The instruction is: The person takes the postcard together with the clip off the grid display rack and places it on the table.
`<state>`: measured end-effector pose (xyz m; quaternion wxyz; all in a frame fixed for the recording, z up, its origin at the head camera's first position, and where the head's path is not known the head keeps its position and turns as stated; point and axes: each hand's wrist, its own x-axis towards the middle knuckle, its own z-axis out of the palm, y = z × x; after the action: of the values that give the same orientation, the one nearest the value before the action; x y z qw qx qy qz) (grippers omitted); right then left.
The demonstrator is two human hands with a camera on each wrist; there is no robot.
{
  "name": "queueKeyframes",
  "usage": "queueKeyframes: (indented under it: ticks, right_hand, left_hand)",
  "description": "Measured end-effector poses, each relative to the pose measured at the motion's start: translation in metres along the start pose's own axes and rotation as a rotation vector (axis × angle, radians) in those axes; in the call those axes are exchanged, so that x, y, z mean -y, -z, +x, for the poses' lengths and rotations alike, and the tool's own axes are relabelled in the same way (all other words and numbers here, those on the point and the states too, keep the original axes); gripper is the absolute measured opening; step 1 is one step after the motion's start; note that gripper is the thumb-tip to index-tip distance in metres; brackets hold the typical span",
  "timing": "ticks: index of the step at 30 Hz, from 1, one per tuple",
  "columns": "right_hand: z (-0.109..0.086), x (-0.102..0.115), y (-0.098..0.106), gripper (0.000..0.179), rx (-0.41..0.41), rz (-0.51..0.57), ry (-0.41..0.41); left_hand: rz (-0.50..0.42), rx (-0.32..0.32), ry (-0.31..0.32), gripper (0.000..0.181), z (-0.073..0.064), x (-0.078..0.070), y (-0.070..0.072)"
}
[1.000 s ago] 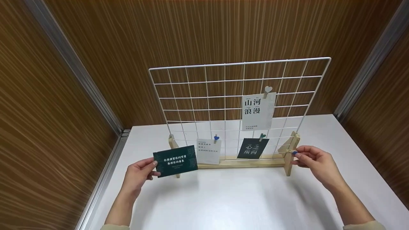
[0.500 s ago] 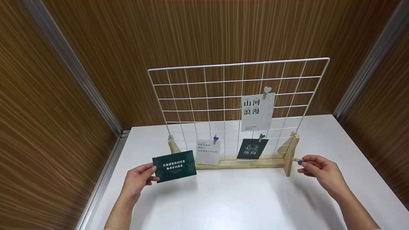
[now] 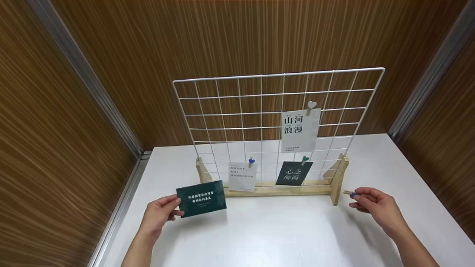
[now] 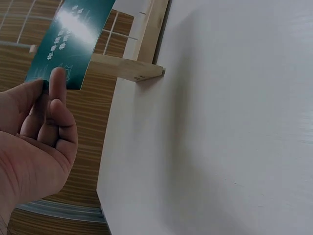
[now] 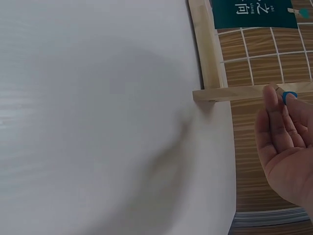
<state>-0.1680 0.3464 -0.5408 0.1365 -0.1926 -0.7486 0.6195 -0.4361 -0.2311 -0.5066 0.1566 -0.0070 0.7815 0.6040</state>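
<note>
My left hand pinches the left edge of a dark green card with white lettering, held up in front of the rack's left foot. In the left wrist view the green card shows glare across its print. My right hand pinches a small wooden clothespin with a blue heart, just right of the rack's right foot. The blue heart shows between thumb and finger in the right wrist view. Between the hands stands a white wire grid rack on a wooden base.
A white card hangs on the grid under a white heart clothespin. Lower down hang another white card and a black card, also clipped. The white table is bounded by wood-grain panels.
Both hands have moved down slightly with what they hold. The right hand has also shifted right, drawing the clothespin away from in front of the rack's right foot.
</note>
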Motion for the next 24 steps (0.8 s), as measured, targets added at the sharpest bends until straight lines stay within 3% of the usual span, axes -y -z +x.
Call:
queueKeyframes:
  ticks: [24]
  right_hand:
    - [-0.004, -0.025, 0.007, 0.038, -0.004, -0.014, -0.095]
  left_hand:
    - [0.039, 0.009, 0.078, 0.032, 0.012, 0.033, 0.009]
